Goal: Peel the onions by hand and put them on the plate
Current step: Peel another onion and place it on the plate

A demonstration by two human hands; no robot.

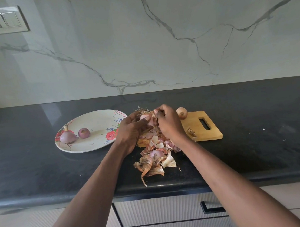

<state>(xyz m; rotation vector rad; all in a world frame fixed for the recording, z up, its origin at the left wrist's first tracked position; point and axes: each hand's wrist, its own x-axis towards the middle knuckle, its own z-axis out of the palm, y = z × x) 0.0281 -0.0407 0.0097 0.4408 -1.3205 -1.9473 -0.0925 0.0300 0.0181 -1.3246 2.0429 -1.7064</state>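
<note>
My left hand [130,129] grips a pink onion [144,117] with a tuft of dry roots at its top, held above the left end of the wooden cutting board [200,126]. My right hand [167,121] pinches a flap of its skin, fingers curled over the onion's right side. Two peeled purple onions, one larger [67,136] and one smaller [83,133], lie on the left half of the flowered oval plate [95,122]. One unpeeled brown onion [181,112] sits at the board's far edge.
A heap of peeled skins [156,155] spreads from the board toward the front edge of the black counter [256,121]. A skin scrap [191,132] lies on the board. A marble wall stands behind; drawers lie below the counter edge.
</note>
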